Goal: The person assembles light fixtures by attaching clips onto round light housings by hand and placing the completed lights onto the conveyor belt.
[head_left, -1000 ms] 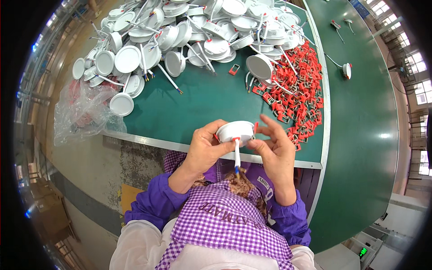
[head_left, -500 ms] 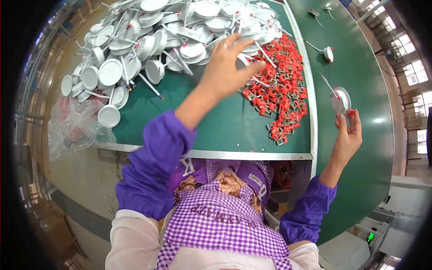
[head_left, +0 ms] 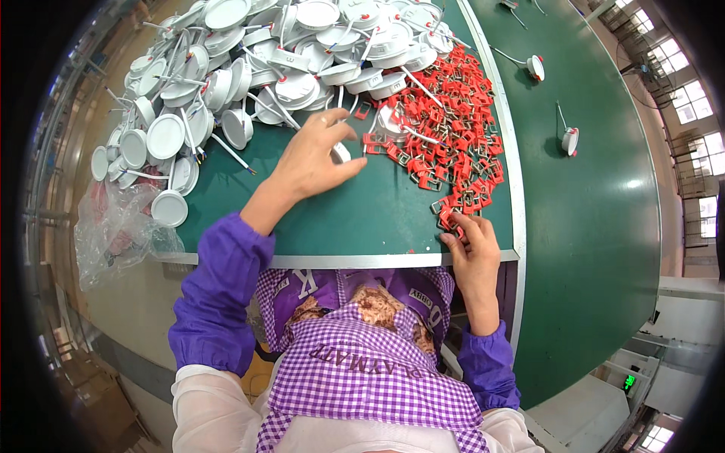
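A white lamp (head_left: pixel 341 153), partly hidden, lies within the curve of the left hand (head_left: pixel 313 155), over the middle of the green surface (head_left: pixel 370 223). The left fingers are bent along its far side and the thumb stands out to the right; whether they grip it or only surround it, I cannot tell. The right hand (head_left: pixel 476 253) is at the near end of a spread of red clips (head_left: pixel 453 113) with metal loops, fingertips and thumb drawn close together there; whether a clip is pinched between them is too small to tell.

The surface carries a big heap of round white lamps (head_left: pixel 226 75) across its far and left parts, their white cables poking out in all directions. A crumpled clear plastic bag (head_left: pixel 121 234) hangs over its left near corner. Pale metal edging (head_left: pixel 355 262) runs along the near side and up the right side. Beyond that edging, to the right, stretches a second green surface (head_left: pixel 589 249) with a glossy top, where a lamp (head_left: pixel 570 141) rests with its cable pointing far, and another (head_left: pixel 535 68) sits farther off.

Windows (head_left: pixel 670 57) line the wall at far right. At near right, a green display (head_left: pixel 629 383) glows among white equipment. Grey floor (head_left: pixel 113 291) shows on the left, with cardboard boxes (head_left: pixel 83 385) at near left.
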`<state>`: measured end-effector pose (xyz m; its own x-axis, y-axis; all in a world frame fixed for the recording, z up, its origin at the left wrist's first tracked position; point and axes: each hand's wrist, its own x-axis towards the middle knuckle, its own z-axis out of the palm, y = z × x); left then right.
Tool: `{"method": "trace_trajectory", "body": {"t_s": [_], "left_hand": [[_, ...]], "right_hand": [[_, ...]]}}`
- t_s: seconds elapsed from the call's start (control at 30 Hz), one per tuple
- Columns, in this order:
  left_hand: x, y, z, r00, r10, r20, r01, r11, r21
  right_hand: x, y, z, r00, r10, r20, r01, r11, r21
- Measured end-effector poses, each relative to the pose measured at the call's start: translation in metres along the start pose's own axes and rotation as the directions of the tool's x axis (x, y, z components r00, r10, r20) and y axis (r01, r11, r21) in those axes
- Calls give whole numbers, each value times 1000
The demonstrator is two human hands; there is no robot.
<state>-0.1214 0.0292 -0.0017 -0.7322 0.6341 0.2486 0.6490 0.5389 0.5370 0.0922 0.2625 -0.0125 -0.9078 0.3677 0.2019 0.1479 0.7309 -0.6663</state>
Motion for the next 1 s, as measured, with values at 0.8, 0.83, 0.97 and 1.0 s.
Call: {"method": "trace_trajectory", "body": {"t_s": [0.8, 0.83, 0.97, 1.0], "left_hand": [[-124, 50, -9, 731, -626, 271, 106, -288, -952], [-120, 57, -8, 724, -631, 280, 112, -293, -949], [-114, 71, 5, 777, -613, 146, 37, -188, -981], [-113, 74, 7, 777, -611, 149, 38, -191, -981]], "right_hand": [[32, -68, 45, 998, -61, -19, 62, 863, 501], [30, -75, 46, 998, -59, -20, 61, 865, 498], [23, -98, 49, 991, -133, 20, 104, 852, 513], [22, -103, 47, 987, -162, 8, 142, 883, 447]]}}
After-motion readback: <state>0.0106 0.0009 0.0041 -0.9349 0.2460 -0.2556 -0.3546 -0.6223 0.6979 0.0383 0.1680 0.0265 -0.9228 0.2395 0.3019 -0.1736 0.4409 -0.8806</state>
